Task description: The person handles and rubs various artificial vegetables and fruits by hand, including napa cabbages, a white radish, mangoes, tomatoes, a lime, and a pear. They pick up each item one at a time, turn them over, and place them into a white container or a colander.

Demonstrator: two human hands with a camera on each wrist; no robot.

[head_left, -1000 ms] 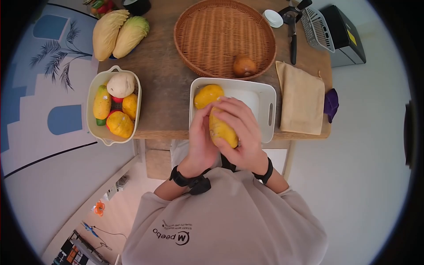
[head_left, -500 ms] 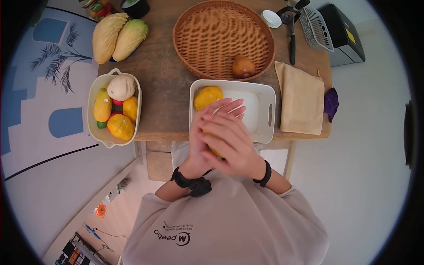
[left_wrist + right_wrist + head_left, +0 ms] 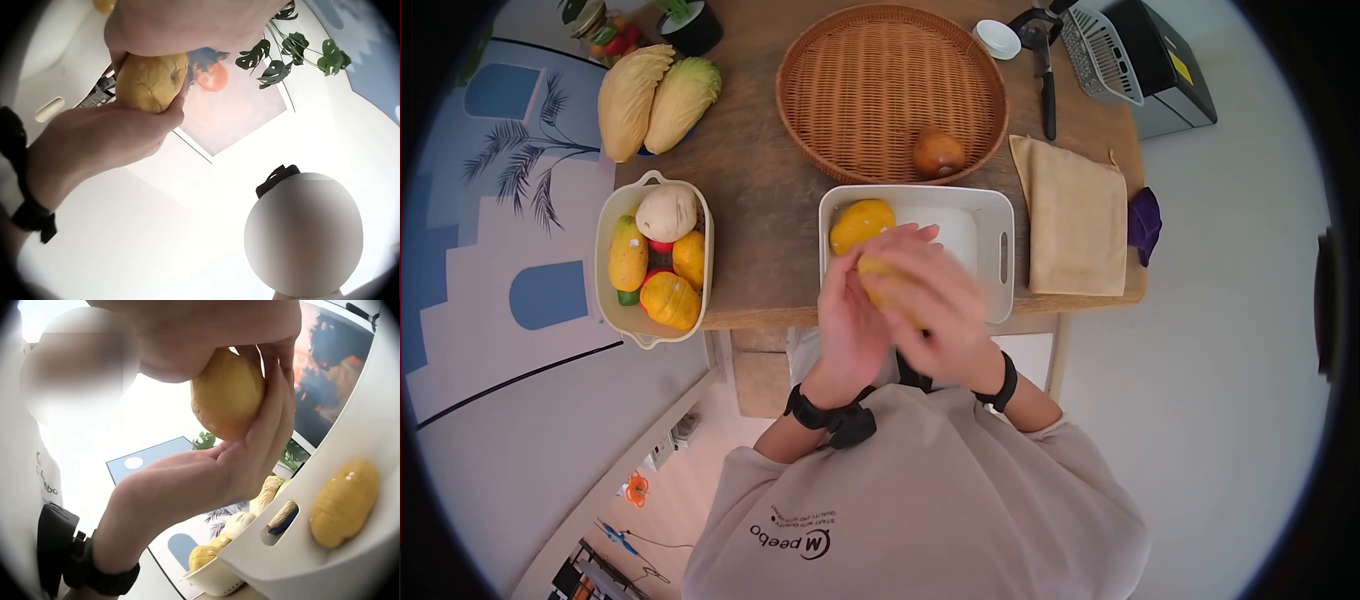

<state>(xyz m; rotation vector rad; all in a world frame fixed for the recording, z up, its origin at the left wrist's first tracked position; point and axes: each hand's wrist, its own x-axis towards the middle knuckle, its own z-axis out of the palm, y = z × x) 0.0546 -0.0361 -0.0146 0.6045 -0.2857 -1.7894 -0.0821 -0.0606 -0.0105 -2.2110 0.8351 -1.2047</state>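
A yellow mango-like fruit [image 3: 882, 272] is held between both hands over the near edge of a white rectangular bin [image 3: 988, 218]. The left hand [image 3: 850, 315] cups it from beneath and the side, its fingers curved along the skin in the right wrist view, where the fruit [image 3: 226, 394] shows smooth. The right hand [image 3: 945, 315], blurred, wraps over the top, thumb near the body. Creases mark the fruit [image 3: 150, 81] in the left wrist view. A second such fruit [image 3: 862, 225] lies inside the bin's far left corner.
A wicker tray [image 3: 880, 90] with an orange-brown round fruit [image 3: 938, 153] stands behind the bin. To the left, a cream basket [image 3: 625, 315] holds produce, with Chinese cabbages [image 3: 685, 105] behind it. On the right are a folded beige cloth [image 3: 1075, 215] and a knife [image 3: 1049, 100].
The right hand has moved back and forth over the held fruit, covering most of it half a second ago. More yellow shows now. The left hand stays cupped, and the head view has shifted slightly.
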